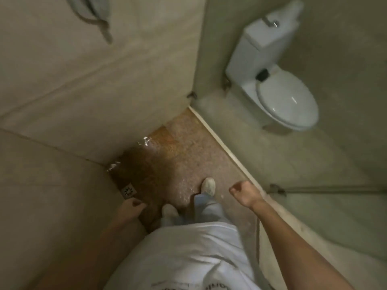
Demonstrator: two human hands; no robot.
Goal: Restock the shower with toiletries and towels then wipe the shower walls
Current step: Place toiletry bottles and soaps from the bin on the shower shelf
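I stand inside the shower stall and look down at its wet mosaic floor [188,155]. Beige tiled shower walls [88,84] rise at the left and ahead. A grey, blurred cloth-like thing [92,15] hangs on the wall at the top left. My left hand [130,207] hangs low by the left wall with loosely curled fingers and holds nothing. My right hand [244,193] is curled into a fist close to the glass partition [240,130], with nothing visible in it. No toiletries are in view.
A square floor drain [128,191] sits in the left corner, just ahead of my left hand. A white toilet [278,84] stands beyond the glass at the upper right. A metal door hinge [276,189] is on the glass near my right hand. My feet in white shoes [208,186] stand on the wet floor.
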